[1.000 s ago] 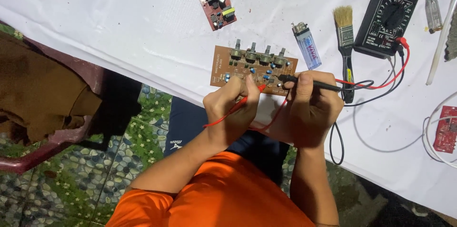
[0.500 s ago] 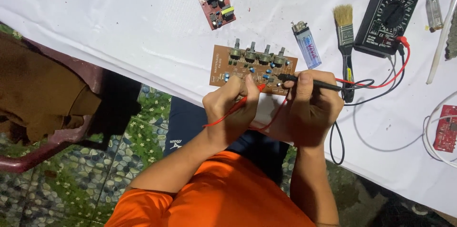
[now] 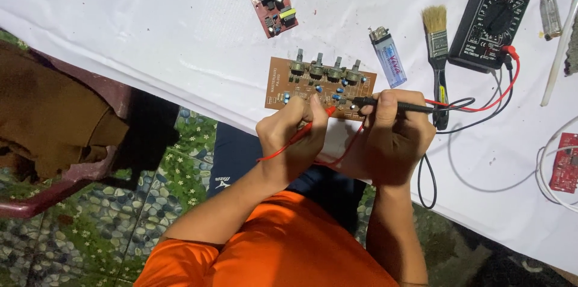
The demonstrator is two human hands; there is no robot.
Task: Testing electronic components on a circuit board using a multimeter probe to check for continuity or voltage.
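Note:
A brown circuit board (image 3: 288,82) with a row of knobs lies on the white-covered table (image 3: 150,28) near its front edge. My left hand (image 3: 292,136) grips a red test probe (image 3: 325,112), its tip against the board's near edge. My right hand (image 3: 394,136) holds a black test probe (image 3: 400,105) pointing left, its tip touching the board's lower right corner. Red and black leads (image 3: 481,103) run from the probes to a black multimeter (image 3: 494,16) at the far right.
A small red circuit board (image 3: 274,10) lies farther back. A lighter (image 3: 388,57) and a paintbrush (image 3: 438,52) sit between the brown board and the meter. Another red board (image 3: 566,163) with white cable is at the right edge. A dark red chair (image 3: 60,185) stands left.

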